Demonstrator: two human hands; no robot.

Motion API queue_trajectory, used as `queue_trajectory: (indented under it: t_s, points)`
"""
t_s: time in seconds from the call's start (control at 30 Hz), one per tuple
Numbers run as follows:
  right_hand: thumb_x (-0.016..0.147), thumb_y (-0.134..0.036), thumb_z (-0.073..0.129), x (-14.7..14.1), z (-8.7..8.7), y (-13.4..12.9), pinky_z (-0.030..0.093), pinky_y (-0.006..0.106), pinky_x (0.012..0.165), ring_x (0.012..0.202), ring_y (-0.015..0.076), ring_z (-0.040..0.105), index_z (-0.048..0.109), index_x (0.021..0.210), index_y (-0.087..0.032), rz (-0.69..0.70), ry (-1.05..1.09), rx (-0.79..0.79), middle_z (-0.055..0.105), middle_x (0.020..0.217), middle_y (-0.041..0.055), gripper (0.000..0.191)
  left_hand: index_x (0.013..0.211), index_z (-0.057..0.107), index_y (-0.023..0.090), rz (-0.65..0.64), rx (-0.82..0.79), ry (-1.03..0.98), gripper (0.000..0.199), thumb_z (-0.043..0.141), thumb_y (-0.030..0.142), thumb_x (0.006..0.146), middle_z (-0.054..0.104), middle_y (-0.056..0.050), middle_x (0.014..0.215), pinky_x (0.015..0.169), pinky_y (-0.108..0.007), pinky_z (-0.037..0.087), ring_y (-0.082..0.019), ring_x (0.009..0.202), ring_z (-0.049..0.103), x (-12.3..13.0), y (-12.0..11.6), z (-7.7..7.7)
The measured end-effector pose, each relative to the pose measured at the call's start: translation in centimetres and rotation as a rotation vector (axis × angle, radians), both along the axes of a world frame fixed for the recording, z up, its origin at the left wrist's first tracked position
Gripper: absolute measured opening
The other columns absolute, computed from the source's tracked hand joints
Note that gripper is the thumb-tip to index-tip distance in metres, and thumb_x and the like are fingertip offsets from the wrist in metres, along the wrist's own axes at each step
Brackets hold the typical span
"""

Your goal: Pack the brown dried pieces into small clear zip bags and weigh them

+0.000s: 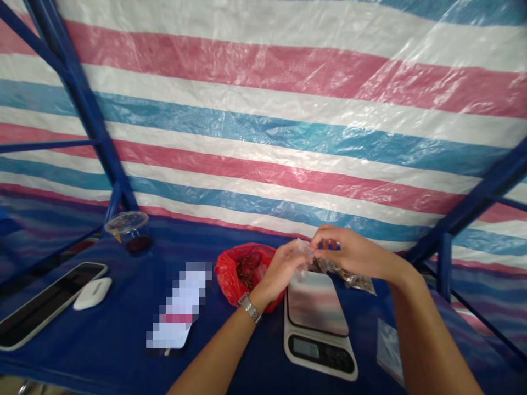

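Both hands meet above the back edge of a white digital scale [317, 307]. A small clear plastic bag [303, 253] is between them. My left hand [284, 269], with a metal watch on the wrist, has its fingers closed round the bag. My right hand [343, 249] pinches the bag's upper edge with thumb and fingertips. Left of the scale, partly behind my left hand, sits an open red plastic bag [230, 274] with small dark reddish pieces inside. Behind the scale and under my right hand lie clear bags of brownish pieces [360, 281].
On the blue table [127, 334] are a dark-screened phone [49, 302], a white case [93, 293], a blurred-out pale item [181, 307] and a clear tub [134, 233]. A flat clear bag [389, 348] lies right. Blue frame bars and a striped sheet stand behind.
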State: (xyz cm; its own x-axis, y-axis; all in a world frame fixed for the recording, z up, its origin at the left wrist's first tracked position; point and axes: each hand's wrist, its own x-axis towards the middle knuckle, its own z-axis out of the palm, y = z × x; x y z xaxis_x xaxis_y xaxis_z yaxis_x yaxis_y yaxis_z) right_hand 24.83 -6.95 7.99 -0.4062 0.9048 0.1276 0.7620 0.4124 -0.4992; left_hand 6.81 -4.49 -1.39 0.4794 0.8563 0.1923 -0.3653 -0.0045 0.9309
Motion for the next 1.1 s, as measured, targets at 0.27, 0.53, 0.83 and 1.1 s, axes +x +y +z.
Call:
queue_trajectory:
  t_s: [0.27, 0.53, 0.83, 1.1]
  points:
    - [0.089, -0.022, 0.06, 0.7, 0.4, -0.3, 0.046, 0.027, 0.069, 0.075, 0.017, 0.062, 0.071, 0.086, -0.022, -0.029, 0.004, -0.023, 0.07, 0.083, 0.0014, 0.012, 0.103, 0.075, 0.015, -0.174, -0.071, -0.072, 0.041, 0.079, 0.05, 0.082, 0.075, -0.007, 0.095, 0.091, -0.033, 0.049, -0.02, 0.089, 0.068, 0.3, -0.3, 0.3]
    - [0.096, -0.029, 0.058, 0.6, 0.4, -0.8, 0.048, 0.028, 0.076, 0.082, 0.0185, 0.066, 0.072, 0.094, -0.022, -0.015, 0.038, -0.001, 0.073, 0.092, 0.0026, 0.015, 0.096, 0.075, 0.013, -0.029, -0.021, -0.08, 0.045, 0.079, 0.056, 0.082, 0.074, -0.008, 0.092, 0.082, -0.029, 0.049, -0.018, 0.084, 0.067, 0.3, -0.1, -0.2]
    - [0.101, -0.028, 0.051, -3.2, -2.0, 1.3, 0.041, 0.029, 0.069, 0.074, 0.0188, 0.064, 0.064, 0.092, -0.02, -0.125, -0.143, 0.143, 0.072, 0.085, 0.0038, 0.017, 0.117, 0.066, 0.018, 0.665, 0.368, 0.033, 0.029, 0.058, 0.042, 0.101, 0.074, -0.012, 0.117, 0.101, -0.037, 0.051, -0.022, 0.109, 0.069, -1.8, 1.8, 1.1]
    - [0.102, -0.029, 0.055, -9.8, -8.1, 1.7, 0.046, 0.035, 0.088, 0.102, 0.0288, 0.071, 0.068, 0.11, -0.014, 0.069, -0.439, 0.117, 0.077, 0.111, 0.0168, 0.022, 0.116, 0.059, 0.022, 1.02, 0.176, 0.304, 0.03, 0.053, 0.048, 0.102, 0.069, -0.009, 0.109, 0.089, -0.036, 0.055, -0.023, 0.102, 0.068, -5.4, -9.4, -0.1]
